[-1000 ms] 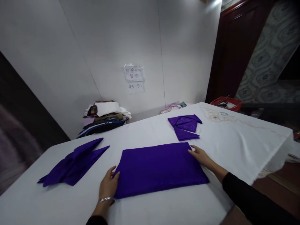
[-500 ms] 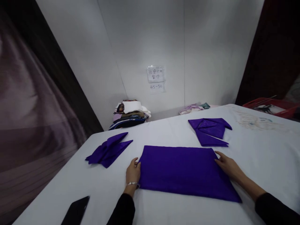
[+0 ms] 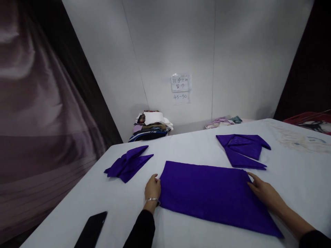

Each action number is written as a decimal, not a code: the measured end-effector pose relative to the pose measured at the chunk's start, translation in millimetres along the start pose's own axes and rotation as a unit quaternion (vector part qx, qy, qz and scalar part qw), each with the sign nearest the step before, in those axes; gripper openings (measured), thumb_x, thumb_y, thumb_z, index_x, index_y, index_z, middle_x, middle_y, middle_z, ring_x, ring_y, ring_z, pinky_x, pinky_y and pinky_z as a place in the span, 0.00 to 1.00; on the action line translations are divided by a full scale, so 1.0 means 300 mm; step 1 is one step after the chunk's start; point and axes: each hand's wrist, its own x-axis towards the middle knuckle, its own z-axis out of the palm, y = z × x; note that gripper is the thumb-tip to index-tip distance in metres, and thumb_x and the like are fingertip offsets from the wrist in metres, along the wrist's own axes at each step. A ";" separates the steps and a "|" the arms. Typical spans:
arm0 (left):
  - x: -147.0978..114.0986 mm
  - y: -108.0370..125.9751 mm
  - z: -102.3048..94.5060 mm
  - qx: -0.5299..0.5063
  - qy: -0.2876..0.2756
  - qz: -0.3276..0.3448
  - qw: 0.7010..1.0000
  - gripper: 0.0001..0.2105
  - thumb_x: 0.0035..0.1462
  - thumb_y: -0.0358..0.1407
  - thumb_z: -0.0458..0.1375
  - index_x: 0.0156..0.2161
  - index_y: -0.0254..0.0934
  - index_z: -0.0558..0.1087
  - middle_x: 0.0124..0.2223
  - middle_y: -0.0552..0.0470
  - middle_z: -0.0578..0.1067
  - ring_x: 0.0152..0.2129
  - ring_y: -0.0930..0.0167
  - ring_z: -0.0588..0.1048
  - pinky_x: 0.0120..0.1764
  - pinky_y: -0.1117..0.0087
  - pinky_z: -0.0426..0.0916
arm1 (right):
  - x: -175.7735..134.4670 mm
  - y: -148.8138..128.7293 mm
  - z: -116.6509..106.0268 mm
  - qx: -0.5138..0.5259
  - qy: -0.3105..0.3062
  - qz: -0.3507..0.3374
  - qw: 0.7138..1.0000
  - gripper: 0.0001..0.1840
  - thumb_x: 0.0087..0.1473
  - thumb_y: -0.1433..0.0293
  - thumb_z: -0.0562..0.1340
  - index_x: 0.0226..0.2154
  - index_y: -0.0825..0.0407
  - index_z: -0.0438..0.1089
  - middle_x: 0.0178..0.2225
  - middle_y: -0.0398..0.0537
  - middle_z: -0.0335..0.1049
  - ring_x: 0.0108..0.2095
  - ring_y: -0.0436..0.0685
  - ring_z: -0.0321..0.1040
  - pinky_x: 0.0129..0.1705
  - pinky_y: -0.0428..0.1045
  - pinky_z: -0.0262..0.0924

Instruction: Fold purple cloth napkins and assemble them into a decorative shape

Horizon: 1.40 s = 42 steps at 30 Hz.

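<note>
A purple cloth napkin (image 3: 207, 193) lies folded into a wide band on the white table in front of me. My left hand (image 3: 153, 188) grips its left edge, fingers curled and partly hidden under the cloth. At the upper right corner, my right hand (image 3: 262, 188) pinches the edge between thumb and fingers. One folded purple napkin (image 3: 128, 163) with pointed tips rests to the left. Beyond my right hand lies another folded purple napkin (image 3: 244, 150), flatter, with pointed flaps.
A black phone-like slab (image 3: 91, 229) lies at the table's (image 3: 124, 203) near left. Behind the far edge are a stack of folded clothes (image 3: 151, 127) and some crumpled cloths (image 3: 222, 121). A paper sign (image 3: 181, 84) hangs on the wall; a red basket (image 3: 305, 116) is at far right.
The view has shifted, so most things appear farther right. The held napkin's right side sits a little nearer to me, making it more slanted. Both hands keep their hold.
</note>
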 end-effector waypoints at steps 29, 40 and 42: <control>-0.167 -0.160 -0.122 -0.138 0.019 0.124 0.982 0.21 0.46 0.40 0.49 0.48 0.37 0.65 0.41 0.50 0.70 0.21 0.73 0.67 0.31 0.65 0.68 | -0.410 -0.100 -0.015 -0.049 0.065 -0.394 0.915 0.22 0.54 0.77 0.51 0.51 0.49 0.63 0.48 0.53 0.66 0.48 0.57 0.64 0.47 0.54 0.63; -0.322 -0.239 -0.203 -0.067 0.008 0.124 0.990 0.19 0.48 0.44 0.48 0.44 0.39 0.68 0.39 0.50 0.71 0.22 0.71 0.68 0.32 0.65 0.68 | -0.364 -0.102 -0.067 -0.062 0.112 -0.382 0.915 0.18 0.55 0.77 0.49 0.42 0.51 0.69 0.41 0.52 0.72 0.40 0.56 0.69 0.41 0.53 0.65; -0.333 -0.248 -0.203 -0.060 -0.005 0.125 0.990 0.19 0.48 0.44 0.47 0.44 0.40 0.69 0.40 0.50 0.71 0.24 0.70 0.69 0.34 0.64 0.68 | -0.373 -0.096 -0.075 -0.074 0.109 -0.368 0.921 0.18 0.55 0.77 0.49 0.41 0.52 0.70 0.41 0.53 0.72 0.39 0.57 0.69 0.41 0.53 0.65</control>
